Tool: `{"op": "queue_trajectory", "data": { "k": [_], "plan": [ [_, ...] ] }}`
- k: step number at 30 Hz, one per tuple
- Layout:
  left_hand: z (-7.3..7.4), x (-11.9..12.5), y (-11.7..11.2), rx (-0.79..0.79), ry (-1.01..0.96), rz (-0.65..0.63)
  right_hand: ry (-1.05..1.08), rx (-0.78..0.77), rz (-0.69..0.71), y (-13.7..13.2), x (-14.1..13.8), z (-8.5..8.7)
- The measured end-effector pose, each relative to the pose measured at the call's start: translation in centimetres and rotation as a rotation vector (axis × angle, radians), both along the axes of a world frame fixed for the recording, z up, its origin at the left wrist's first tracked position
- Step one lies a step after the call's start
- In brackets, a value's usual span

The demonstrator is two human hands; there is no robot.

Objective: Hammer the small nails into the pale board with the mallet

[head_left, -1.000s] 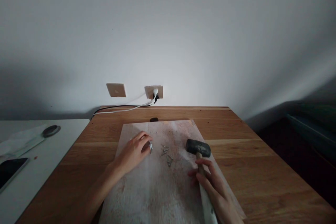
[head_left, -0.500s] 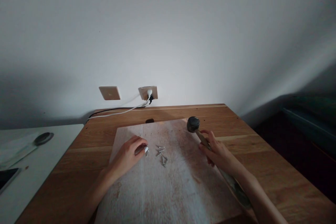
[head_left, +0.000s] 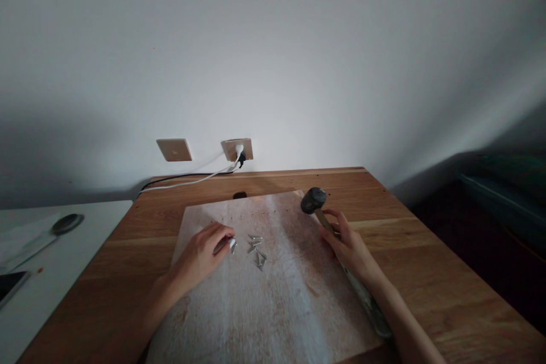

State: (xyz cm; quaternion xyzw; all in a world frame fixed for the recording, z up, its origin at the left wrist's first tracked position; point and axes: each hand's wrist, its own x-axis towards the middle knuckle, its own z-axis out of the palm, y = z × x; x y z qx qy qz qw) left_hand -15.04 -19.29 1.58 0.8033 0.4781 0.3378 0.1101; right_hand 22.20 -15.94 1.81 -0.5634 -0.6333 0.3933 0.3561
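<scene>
The right hand (head_left: 352, 250) has its fingers curled round the hammer (head_left: 314, 200) just below the head, which is at two o'clock from the loose screws (head_left: 255, 245) on the board (head_left: 256, 313). The left hand (head_left: 205, 247), at nine o'clock from them, pinches a small pale thing (head_left: 231, 243), too small to identify. The hammer looks stiff and head-heavy; a grip lower on the handle should swing better.

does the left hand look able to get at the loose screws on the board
Probably yes: the left hand is just left of the screws, with only bare board between. It pinches a small pale item, though, which might hinder grasping.
</scene>
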Motion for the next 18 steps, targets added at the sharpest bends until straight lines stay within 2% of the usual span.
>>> {"op": "queue_trajectory", "data": {
  "k": [8,18],
  "plan": [
    [0.25,0.05,-0.14,-0.005,0.015,0.005,0.001,-0.018,0.009,-0.08,-0.11,0.39],
    [0.11,0.06,-0.17,0.007,0.011,0.006,0.070,-0.025,0.015,0.19,0.03,-0.02]
  ]
}}
